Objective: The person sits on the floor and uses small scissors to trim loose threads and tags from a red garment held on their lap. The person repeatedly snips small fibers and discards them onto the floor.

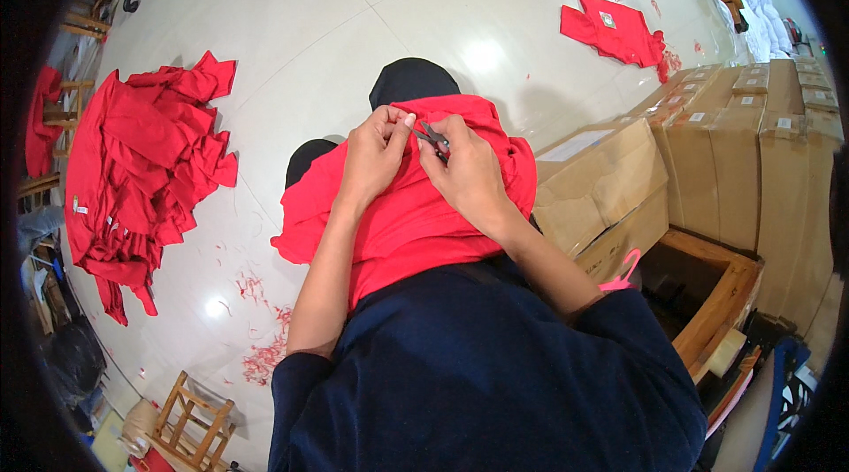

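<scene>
Across my lap lies a red garment, bunched over both knees. My left hand pinches a bit of its cloth near the far edge, thumb and fingers pressed together. Close beside it, my right hand grips a small pair of dark thread snips, blades pointing toward the left fingertips. The fingers under the right palm are partly hidden. Whether the blades touch a thread is too small to make out.
A heap of red garments lies on the floor at left. Another red garment lies far right. Cardboard boxes stand at right, beside a wooden frame. Red thread scraps litter the floor near a small wooden stool.
</scene>
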Demonstrator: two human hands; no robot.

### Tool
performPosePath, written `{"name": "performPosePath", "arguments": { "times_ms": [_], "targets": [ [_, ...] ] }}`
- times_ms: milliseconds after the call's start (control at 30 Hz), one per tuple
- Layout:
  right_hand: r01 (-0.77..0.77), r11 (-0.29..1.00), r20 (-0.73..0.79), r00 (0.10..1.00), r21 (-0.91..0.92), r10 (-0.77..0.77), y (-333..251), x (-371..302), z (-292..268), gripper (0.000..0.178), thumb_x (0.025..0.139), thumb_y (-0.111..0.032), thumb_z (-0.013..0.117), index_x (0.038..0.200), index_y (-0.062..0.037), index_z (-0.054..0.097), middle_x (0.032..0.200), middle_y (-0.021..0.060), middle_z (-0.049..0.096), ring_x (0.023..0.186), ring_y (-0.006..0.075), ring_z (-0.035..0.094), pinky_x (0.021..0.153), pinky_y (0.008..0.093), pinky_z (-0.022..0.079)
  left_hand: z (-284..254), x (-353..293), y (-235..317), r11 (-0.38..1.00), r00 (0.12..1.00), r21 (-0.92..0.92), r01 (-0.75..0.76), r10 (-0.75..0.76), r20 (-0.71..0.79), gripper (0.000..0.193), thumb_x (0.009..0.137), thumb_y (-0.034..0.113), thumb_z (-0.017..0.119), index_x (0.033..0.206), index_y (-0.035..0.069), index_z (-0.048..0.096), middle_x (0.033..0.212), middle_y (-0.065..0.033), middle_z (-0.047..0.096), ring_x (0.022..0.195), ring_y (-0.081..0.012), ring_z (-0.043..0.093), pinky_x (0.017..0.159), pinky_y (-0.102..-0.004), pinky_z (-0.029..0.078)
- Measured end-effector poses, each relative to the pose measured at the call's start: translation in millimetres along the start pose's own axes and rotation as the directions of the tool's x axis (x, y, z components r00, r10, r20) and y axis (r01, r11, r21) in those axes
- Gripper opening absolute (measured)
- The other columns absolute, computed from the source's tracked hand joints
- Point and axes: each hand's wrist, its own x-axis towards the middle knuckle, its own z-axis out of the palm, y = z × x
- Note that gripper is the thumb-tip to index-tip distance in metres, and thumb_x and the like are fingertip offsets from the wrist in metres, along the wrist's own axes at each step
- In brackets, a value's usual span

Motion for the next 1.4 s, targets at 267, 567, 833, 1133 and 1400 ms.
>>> {"name": "performPosePath", "arguments": {
  "times_ms": [267, 567, 833, 1133, 1400],
  "targets": [
    [0.027, 0.993, -0.015, 0.999, -0.118, -0.029, -1.6, 3.0, 7.5, 0.026, 0.104, -0.019, 0.074, 0.114, 0.0005, 0.06, 0.1, 0.0276, 0.074, 0.084, 0.0496, 0.075, 0.07, 0.0598, 0.06, 3.0, -2.4, -9.4, 0.997, 0.998, -0.059, 0.041, -0.044, -0.045, 0.024, 0.116, 0.022, 0.068, 0.107, -0.001, 0.072, 0.076, 0.0014, 0.067, 0.069, -0.0048, 0.051, 0.062, -0.0285, 0.044],
    [0.011, 0.974, -0.005, 1.0, -0.227, -0.013, -10.0, 9.8, 8.8, 0.026, 0.103, -0.018, 0.074, 0.109, 0.0017, 0.059, 0.095, 0.0279, 0.074, 0.079, 0.0499, 0.076, 0.068, 0.0594, 0.061, 13.2, -4.6, -22.1, 0.998, 0.99, 0.03, -0.055, 0.059, -0.132, 0.024, 0.116, 0.02, 0.068, 0.107, -0.002, 0.071, 0.08, -0.0116, 0.074, 0.069, -0.0128, 0.061, 0.066, -0.0338, 0.052],
    [-0.052, 0.973, -0.006, 0.999, -0.226, 0.052, -8.8, 18.8, 11.2, 0.028, 0.103, -0.019, 0.076, 0.114, 0.0033, 0.064, 0.099, 0.0293, 0.077, 0.088, 0.0488, 0.077, 0.072, 0.0576, 0.06, 30.5, -7.7, -13.0, 0.97, 0.958, 0.202, -0.138, 0.182, -0.222, 0.018, 0.117, 0.013, 0.062, 0.109, -0.003, 0.064, 0.086, -0.0264, 0.072, 0.075, -0.0421, 0.073, 0.069, -0.0463, 0.056],
    [-0.095, 0.983, -0.095, 0.992, -0.156, 0.081, 9.4, 12.4, 2.4, 0.03, 0.103, -0.021, 0.078, 0.114, 0.0025, 0.064, 0.096, 0.0246, 0.079, 0.088, 0.0449, 0.079, 0.075, 0.0548, 0.062, 28.3, -9.3, -11.0, 0.976, 0.955, 0.198, -0.086, 0.138, -0.264, 0.022, 0.118, 0.018, 0.061, 0.111, -0.002, 0.063, 0.087, -0.025, 0.071, 0.073, -0.0367, 0.07, 0.07, -0.0455, 0.055],
    [-0.155, 0.988, -0.027, 0.987, 0.015, 0.155, 12.6, -4.5, -13.2, 0.034, 0.099, -0.025, 0.082, 0.116, -0.0012, 0.065, 0.104, 0.0242, 0.081, 0.093, 0.042, 0.081, 0.08, 0.0527, 0.063, 8.9, -6.7, -5.5, 0.999, 0.998, -0.007, -0.041, 0.041, -0.055, 0.018, 0.116, 0.018, 0.066, 0.118, 0.0, 0.07, 0.081, -0.0065, 0.069, 0.073, -0.0098, 0.059, 0.07, -0.0316, 0.052]
  ]
}}
